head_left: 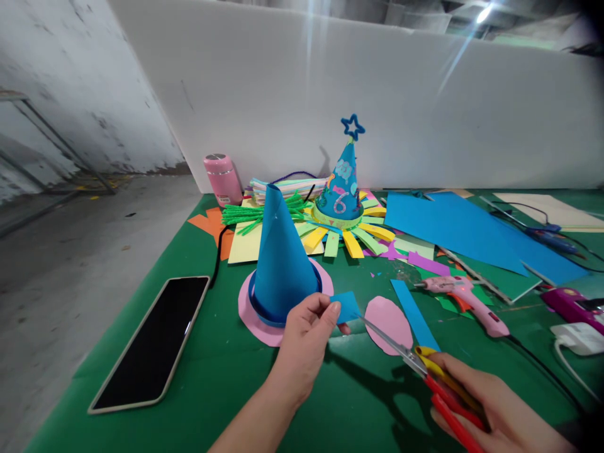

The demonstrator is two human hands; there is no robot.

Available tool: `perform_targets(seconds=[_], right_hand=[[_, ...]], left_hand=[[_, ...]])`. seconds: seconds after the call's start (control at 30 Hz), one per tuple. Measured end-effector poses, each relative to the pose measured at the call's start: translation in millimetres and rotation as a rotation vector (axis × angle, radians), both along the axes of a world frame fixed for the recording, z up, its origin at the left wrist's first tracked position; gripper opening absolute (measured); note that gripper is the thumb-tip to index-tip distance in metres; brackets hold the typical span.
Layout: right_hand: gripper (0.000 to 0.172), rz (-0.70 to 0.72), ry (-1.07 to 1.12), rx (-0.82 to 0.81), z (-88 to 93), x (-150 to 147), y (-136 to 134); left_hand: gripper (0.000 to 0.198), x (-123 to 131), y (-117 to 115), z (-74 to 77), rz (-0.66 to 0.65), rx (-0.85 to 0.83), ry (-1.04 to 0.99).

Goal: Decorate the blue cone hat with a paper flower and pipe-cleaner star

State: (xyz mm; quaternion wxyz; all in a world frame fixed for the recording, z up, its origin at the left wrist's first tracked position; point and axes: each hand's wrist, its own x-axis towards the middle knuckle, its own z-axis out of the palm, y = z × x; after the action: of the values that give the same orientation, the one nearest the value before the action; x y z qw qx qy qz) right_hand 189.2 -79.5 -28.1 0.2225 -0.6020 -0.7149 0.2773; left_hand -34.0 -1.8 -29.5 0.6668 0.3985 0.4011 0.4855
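My left hand [309, 336] pinches a small blue piece of paper [348, 307] between thumb and fingers. In my right hand [491, 396] is a pair of scissors [413, 362] with one red and one yellow handle. The scissor tips meet the right edge of the blue piece. Just behind my left hand stands a plain blue paper cone [283, 264] on a pink paper ring [250, 321]. A pink paper oval [389, 324] lies beneath the blades, and a blue paper strip [413, 314] lies to its right.
A decorated party hat [342, 189] with a star stands at the back. Green pipe cleaners [243, 214] and a pink bottle [223, 179] are at back left, a phone [153, 343] at left. On the right lie a pink glue gun [467, 302] and blue sheets [453, 226].
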Motion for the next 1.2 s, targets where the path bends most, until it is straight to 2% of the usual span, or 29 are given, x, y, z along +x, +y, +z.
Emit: perform_targets(seconds=[0.33, 0.63, 0.83, 0.97, 1.07, 1.2], right_hand=[[0.034, 0.081, -0.021, -0.095, 1.3, -2.6, 0.4], [0.031, 0.116, 0.007, -0.147, 8.1, -6.8, 4.0], [0.014, 0.112, -0.032, -0.221, 18.9, -13.2, 5.8], [0.013, 0.099, -0.03, -0.217, 25.5, -14.8, 6.1], [0.013, 0.1, -0.018, -0.221, 24.2, -14.1, 5.9], [0.013, 0.084, -0.013, -0.174, 13.5, -11.5, 3.2]], left_hand=[[0.009, 0.9, 0.9, 3.5, 0.011, -0.048, -0.045], [0.013, -0.4, 1.5, 3.3, 0.015, -0.032, 0.023], [0.012, -0.3, 1.0, 2.8, 0.012, -0.029, 0.03], [0.013, -0.2, 1.4, 2.2, 0.016, -0.034, 0.036], [0.013, -0.3, 1.7, 1.7, 0.009, -0.048, 0.019], [0.016, 0.2, 1.3, 0.9, -0.01, -0.066, -0.018]])
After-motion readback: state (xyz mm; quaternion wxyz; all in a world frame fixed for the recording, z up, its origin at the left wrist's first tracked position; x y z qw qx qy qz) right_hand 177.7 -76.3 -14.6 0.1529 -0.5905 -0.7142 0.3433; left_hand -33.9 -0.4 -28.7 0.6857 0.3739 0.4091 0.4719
